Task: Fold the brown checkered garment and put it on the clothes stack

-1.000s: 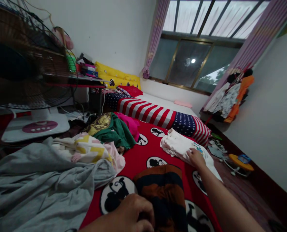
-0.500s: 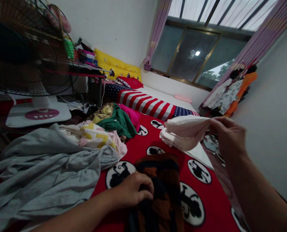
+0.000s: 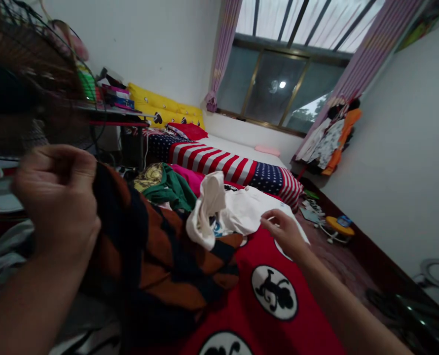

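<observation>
My left hand (image 3: 58, 197) is raised at the left, its fingers closed on the edge of a brown and navy patterned garment (image 3: 167, 268). The cloth hangs and stretches from that fist across the red blanket (image 3: 241, 315) with round black-and-white figures. My right hand (image 3: 284, 231) is beside a white garment (image 3: 241, 209), fingers loosely curled and a little apart, with nothing visible in them. Part of the white garment stands up in a loose fold above the patterned cloth. Whether the two garments touch is hard to tell.
Green cloth (image 3: 175, 190) and pink cloth (image 3: 190, 177) are piled behind the patterned garment. A fan (image 3: 30, 88) stands close on the left. Beyond is a bed with a flag-patterned cover (image 3: 219, 160). A yellow stool (image 3: 338, 227) stands on the floor at right.
My left hand has lifted the patterned garment up and to the left. My right hand has let go of the white garment and moved lower and left. The view has shifted rightward.
</observation>
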A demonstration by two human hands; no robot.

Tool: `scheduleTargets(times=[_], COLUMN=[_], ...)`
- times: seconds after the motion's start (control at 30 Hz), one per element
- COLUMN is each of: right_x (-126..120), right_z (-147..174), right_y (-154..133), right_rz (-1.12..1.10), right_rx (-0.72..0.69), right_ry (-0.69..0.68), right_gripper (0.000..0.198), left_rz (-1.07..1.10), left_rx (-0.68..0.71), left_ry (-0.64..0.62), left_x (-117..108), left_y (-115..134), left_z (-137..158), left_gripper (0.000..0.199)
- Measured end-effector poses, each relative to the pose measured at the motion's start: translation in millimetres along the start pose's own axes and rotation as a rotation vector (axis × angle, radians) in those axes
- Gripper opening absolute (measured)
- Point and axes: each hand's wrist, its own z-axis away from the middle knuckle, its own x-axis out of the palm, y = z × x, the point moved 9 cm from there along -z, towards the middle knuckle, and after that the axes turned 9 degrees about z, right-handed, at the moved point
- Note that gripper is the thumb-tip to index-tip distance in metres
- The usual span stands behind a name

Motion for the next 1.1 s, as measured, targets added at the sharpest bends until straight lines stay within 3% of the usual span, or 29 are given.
scheduleTargets(times=[0.07, 0.1, 0.2, 0.27, 0.37, 0.47, 0.63, 0.7, 0.8, 0.9, 1.0, 1.1], right_x=[50, 74, 121, 135, 137, 130, 149, 160, 170, 184, 179, 140], right_z=[6, 9, 10, 4, -11, -24, -21, -18, -23, -30, -40, -52], right_y=[-5, -5, -3, 2, 6, -5, -63, -80, -88, -88, -82, -89], right_rz=[-0.020, -0.008, 0.099, 0.192, 0.273, 0.290, 0.219, 0.223, 0.254, 0.259, 0.277, 0.290], right_rx=[-0.042, -0.055, -0.078, -0.036, 0.063, 0.098, -0.094, -0.146, -0.166, -0.246, -0.253, -0.205], right_ry=[-0.136, -0.180, -0.225, -0.236, -0.242, -0.175, -0.155, -0.161, -0.141, -0.231, -0.239, -0.160], right_gripper=[0.028, 0.036, 0.049, 0.041, 0.022, 0.023, 0.022, 0.033, 0.066, 0.080, 0.053, 0.013], left_rz=[-0.094, -0.152, -0.275, -0.309, -0.422, -0.634, -0.744, -0.729, -0.716, -0.710, -0.670, -0.607], left_rx=[0.021, 0.029, 0.012, 0.017, -0.017, -0.120, -0.130, -0.118, -0.116, -0.113, -0.143, -0.177], left_ry=[0.110, 0.101, -0.301, -0.463, -0.478, -0.543, -0.739, -0.798, -0.852, -0.845, -0.831, -0.744], left_x=[0, 7, 65, 92, 109, 119, 134, 138, 139, 138, 135, 127], left_y=[-5, -9, -32, -43, -55, -71, -84, -85, -86, -85, -87, -88], left_z=[2, 2, 8, 20, 34, 48, 66, 71, 75, 74, 72, 64], left_gripper=[0.031, 0.026, 0.019, 0.019, 0.025, 0.030, 0.021, 0.026, 0.025, 0.025, 0.022, 0.018])
